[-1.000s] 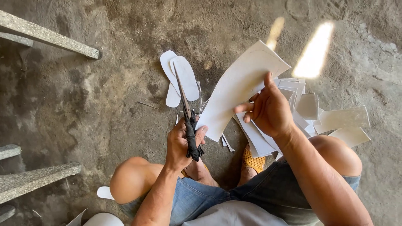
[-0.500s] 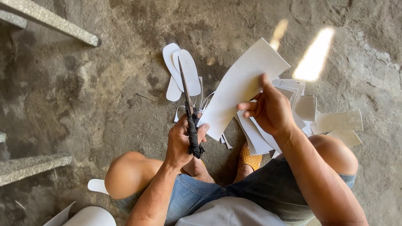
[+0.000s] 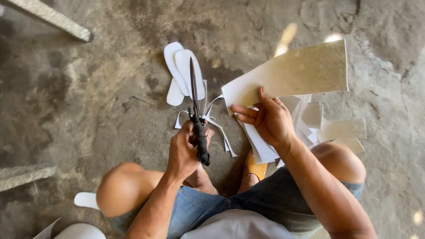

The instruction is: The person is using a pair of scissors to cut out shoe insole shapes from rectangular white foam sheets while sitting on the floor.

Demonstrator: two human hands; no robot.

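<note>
My left hand [image 3: 188,148] grips the dark wrapped handles of long scissors [image 3: 195,104], blades closed and pointing away from me. My right hand [image 3: 265,119] holds a large white sheet [image 3: 294,73] by its near edge, tilted flat above the floor to the right of the scissors. Two white sole-shaped cutouts [image 3: 183,71] lie on the concrete floor just beyond the blade tips. Thin white offcut strips [image 3: 217,126] lie under the scissors.
A pile of white sheets and scraps [image 3: 327,126] lies on the floor by my right knee. A grey stone bar [image 3: 48,17] crosses the top left, another slab [image 3: 24,175] sits at the left. More white pieces [image 3: 82,228] lie at the bottom left. An orange sandal [image 3: 254,168] shows between my legs.
My right hand has turned the white sheet from steeply tilted to nearly flat and swung it right. The scissors stay in the left hand, blades shut.
</note>
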